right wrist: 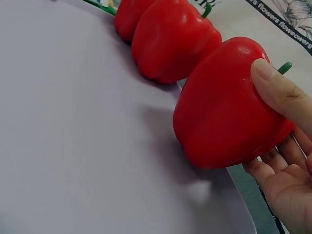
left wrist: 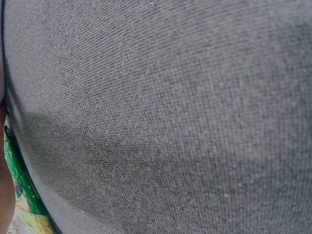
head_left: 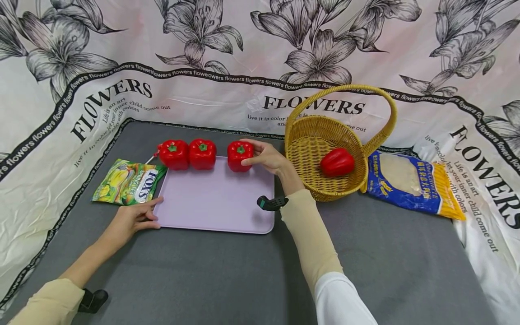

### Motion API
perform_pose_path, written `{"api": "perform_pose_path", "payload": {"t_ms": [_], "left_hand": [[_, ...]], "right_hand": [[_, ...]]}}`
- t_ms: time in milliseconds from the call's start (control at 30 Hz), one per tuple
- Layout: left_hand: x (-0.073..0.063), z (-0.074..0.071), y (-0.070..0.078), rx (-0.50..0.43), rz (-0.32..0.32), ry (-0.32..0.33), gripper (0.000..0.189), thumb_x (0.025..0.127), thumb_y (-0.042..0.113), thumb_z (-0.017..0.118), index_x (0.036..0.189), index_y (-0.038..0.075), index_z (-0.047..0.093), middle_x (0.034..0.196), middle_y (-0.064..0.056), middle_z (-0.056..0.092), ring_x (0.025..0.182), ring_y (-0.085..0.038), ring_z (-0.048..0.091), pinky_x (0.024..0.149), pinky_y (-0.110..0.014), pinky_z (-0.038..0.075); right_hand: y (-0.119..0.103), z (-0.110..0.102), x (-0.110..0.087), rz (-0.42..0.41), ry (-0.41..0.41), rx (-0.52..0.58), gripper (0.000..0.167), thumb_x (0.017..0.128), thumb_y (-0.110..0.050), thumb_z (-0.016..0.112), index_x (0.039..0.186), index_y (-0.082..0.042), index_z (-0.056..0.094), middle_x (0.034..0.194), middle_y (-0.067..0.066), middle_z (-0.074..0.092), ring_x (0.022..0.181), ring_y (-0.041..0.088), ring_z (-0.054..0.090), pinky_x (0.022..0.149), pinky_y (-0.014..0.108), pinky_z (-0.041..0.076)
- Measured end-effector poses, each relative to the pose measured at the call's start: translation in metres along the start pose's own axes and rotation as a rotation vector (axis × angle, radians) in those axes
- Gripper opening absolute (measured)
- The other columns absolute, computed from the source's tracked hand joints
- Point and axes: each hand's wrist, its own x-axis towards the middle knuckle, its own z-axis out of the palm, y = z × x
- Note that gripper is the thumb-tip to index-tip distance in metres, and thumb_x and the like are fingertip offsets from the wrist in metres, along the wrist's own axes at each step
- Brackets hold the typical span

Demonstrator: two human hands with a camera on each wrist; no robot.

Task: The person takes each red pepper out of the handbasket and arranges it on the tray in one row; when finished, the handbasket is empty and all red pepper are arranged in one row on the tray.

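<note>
My right hand (head_left: 268, 158) holds a red bell pepper (head_left: 237, 155) by its side, over the back edge of a lilac tray (head_left: 215, 203). In the right wrist view my thumb (right wrist: 278, 90) lies on this pepper (right wrist: 224, 107) beside its green stem, with fingers behind and below. Two more red bell peppers, one in the middle (head_left: 202, 154) and one at the left (head_left: 174, 154), sit side by side at the tray's back left. At the tray's left edge, my left hand (head_left: 132, 219) touches the rim with its fingertips.
A yellow wicker basket (head_left: 302, 135) with a red bell pepper (head_left: 338, 161) inside stands right of the tray. Beyond it lies a blue and yellow bag (head_left: 406, 183). A green Fox's candy bag (head_left: 122, 183) lies left of the tray, and a flowered cloth (head_left: 211, 99) hangs behind.
</note>
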Motion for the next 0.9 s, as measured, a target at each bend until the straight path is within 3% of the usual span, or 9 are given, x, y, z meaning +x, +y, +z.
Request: {"api": "perform_pose_path", "payload": {"t_ms": [133, 467, 700, 900], "left_hand": [[0.000, 0.001, 0.000, 0.002, -0.002, 0.002, 0.025, 0.067, -0.006, 0.081, 0.072, 0.012, 0.064, 0.126, -0.024, 0.058, 0.097, -0.016, 0.064, 0.075, -0.007, 0.048], [0.002, 0.001, 0.000, -0.007, 0.027, 0.018, 0.025, 0.066, -0.004, 0.082, 0.071, 0.012, 0.064, 0.125, -0.025, 0.059, 0.094, -0.027, 0.065, 0.075, -0.005, 0.046], [0.000, 0.001, 0.000, 0.001, 0.025, 0.025, 0.022, 0.066, -0.004, 0.082, 0.074, 0.010, 0.067, 0.125, -0.024, 0.059, 0.088, -0.015, 0.065, 0.075, -0.004, 0.046], [0.000, 0.001, 0.001, 0.011, 0.021, 0.024, 0.026, 0.066, -0.005, 0.082, 0.071, 0.012, 0.063, 0.125, -0.024, 0.059, 0.092, -0.019, 0.065, 0.075, -0.004, 0.046]], "right_hand": [[0.001, 0.002, 0.003, 0.007, 0.004, -0.007, 0.066, 0.078, 0.017, 0.067, 0.138, -0.005, 0.050, 0.138, 0.016, 0.052, 0.126, 0.027, 0.048, 0.104, 0.037, 0.042], [0.000, 0.009, 0.008, -0.004, 0.023, 0.001, 0.066, 0.077, 0.018, 0.068, 0.137, -0.004, 0.050, 0.136, 0.016, 0.052, 0.124, 0.027, 0.049, 0.103, 0.037, 0.042], [0.002, 0.015, 0.015, 0.004, 0.018, -0.001, 0.065, 0.077, 0.015, 0.070, 0.136, -0.007, 0.053, 0.134, 0.014, 0.054, 0.122, 0.025, 0.051, 0.101, 0.037, 0.044], [0.002, 0.020, 0.019, -0.005, 0.036, -0.010, 0.065, 0.075, 0.014, 0.073, 0.134, -0.007, 0.055, 0.133, 0.013, 0.056, 0.121, 0.025, 0.052, 0.100, 0.035, 0.045]]}}
